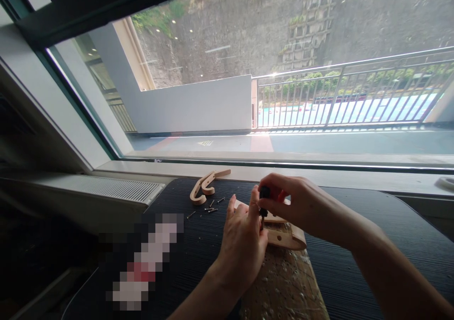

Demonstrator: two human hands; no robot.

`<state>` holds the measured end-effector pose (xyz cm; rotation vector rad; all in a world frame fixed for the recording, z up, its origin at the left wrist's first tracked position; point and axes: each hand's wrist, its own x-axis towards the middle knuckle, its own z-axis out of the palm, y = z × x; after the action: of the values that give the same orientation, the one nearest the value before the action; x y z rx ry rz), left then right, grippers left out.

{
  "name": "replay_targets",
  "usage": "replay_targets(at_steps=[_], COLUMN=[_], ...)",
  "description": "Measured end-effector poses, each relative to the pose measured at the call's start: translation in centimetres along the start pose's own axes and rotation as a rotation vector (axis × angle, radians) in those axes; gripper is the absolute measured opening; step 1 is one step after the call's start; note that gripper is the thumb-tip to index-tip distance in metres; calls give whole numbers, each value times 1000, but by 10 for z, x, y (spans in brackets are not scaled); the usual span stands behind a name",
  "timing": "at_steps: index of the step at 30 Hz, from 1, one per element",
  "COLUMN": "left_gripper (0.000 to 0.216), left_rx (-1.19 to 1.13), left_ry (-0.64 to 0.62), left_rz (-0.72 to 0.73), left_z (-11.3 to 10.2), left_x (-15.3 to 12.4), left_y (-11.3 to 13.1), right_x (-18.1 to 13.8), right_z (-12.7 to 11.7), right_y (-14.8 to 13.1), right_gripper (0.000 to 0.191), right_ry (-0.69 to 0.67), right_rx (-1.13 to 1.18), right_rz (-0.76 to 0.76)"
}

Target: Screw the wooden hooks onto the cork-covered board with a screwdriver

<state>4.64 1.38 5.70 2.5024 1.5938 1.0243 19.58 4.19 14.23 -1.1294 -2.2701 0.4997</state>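
My right hand (301,199) is closed around the dark handle of a screwdriver (263,201), held nearly upright. Its metal shaft points down at a pale wooden hook (289,239), which has a round hole in its side and a curved end to the right. My left hand (243,237) presses on the hook from the left, thumb and fingers close about the screwdriver's shaft. A pale flat wooden piece (278,218) shows just behind the hook. Whether the tip sits in a screw is hidden. Beneath lies a worn, scratched wooden board (283,282).
Two loose wooden hooks (196,192) lie near the far edge of the black table (354,244). Several screws (212,210) are scattered in front of them. A blurred-out pale object (145,263) is on the left. Beyond the table are a sill and a large window (198,107).
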Motion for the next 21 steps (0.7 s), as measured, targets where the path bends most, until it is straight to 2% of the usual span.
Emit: replay_targets(at_steps=[5,9,13,17,21], left_gripper=[50,50,50,50,60], left_rx=[8,26,24,20,13], left_ry=[-5,-14,-22,-31,-35], left_rz=[-1,-8,-15,-23,-25], left_z=[-1,0,0,-2,-1], left_x=[1,0,0,0,0], left_y=[-1,-1,1,1,0], right_x=[-2,-2,0,-1,-2], right_z=[1,0,0,3,2], right_y=[1,-1,-2,0,1], right_gripper=[32,25,19,26,30], right_ry=[14,14,26,30,12], right_rx=[69,80,12,22,83], right_rz=[-45,-67,-24,-12,-53])
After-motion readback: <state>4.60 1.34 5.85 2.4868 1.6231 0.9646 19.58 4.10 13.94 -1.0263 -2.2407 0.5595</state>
